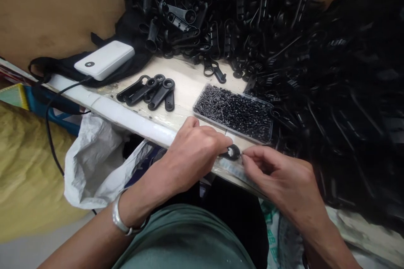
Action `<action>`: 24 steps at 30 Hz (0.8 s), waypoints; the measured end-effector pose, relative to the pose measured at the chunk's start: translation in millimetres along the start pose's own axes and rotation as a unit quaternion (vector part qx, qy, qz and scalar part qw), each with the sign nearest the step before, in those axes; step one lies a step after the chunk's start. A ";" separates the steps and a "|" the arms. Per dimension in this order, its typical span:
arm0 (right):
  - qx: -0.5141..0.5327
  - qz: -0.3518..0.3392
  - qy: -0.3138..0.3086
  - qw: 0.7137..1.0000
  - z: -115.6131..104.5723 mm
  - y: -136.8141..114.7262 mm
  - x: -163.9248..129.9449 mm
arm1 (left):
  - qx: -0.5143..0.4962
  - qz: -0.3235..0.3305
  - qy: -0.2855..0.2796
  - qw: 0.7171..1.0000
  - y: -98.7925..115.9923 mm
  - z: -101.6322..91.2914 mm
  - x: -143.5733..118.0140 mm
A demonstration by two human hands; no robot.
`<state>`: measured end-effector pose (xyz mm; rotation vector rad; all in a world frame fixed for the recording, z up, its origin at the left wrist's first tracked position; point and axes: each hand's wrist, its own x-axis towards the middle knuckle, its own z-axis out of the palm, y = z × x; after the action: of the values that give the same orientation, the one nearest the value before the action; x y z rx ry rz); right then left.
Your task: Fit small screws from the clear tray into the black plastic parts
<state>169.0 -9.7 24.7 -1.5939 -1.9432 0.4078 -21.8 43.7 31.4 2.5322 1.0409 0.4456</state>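
A huge heap of black plastic clips (284, 29) covers the pale wooden bench (189, 84) behind a clear shallow tray of tiny black pins (235, 111). Just in front of that tray, the left hand (192, 155) closes its grip on a small round black plastic piece (232, 151); the right hand (280, 176), fingertips pinched together, touches its right edge.

Matt black plastic part (234, 151), glossy white power bank (104, 59) (smooth), clear plastic tray (269, 111), crinkled bag (94, 155)
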 end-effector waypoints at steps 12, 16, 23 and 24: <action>-0.005 -0.054 -0.004 0.999 6.0 8.8 -5.2 | -0.014 0.020 0.044 0.999 0.4 19.8 7.7; -0.004 -0.053 0.000 0.999 7.2 8.4 -3.2 | -0.031 0.027 0.078 0.996 0.1 24.0 8.2; 0.049 0.020 -0.012 0.999 1.8 4.6 6.2 | -0.041 0.056 0.108 0.992 -2.0 29.8 5.2; 0.050 0.032 -0.011 0.998 0.8 4.4 7.3 | -0.040 0.059 0.115 0.991 -2.2 30.7 4.9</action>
<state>171.2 -1.5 23.4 -1.5961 -1.8609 0.5433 -6.9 42.2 4.0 2.5219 0.9319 0.8131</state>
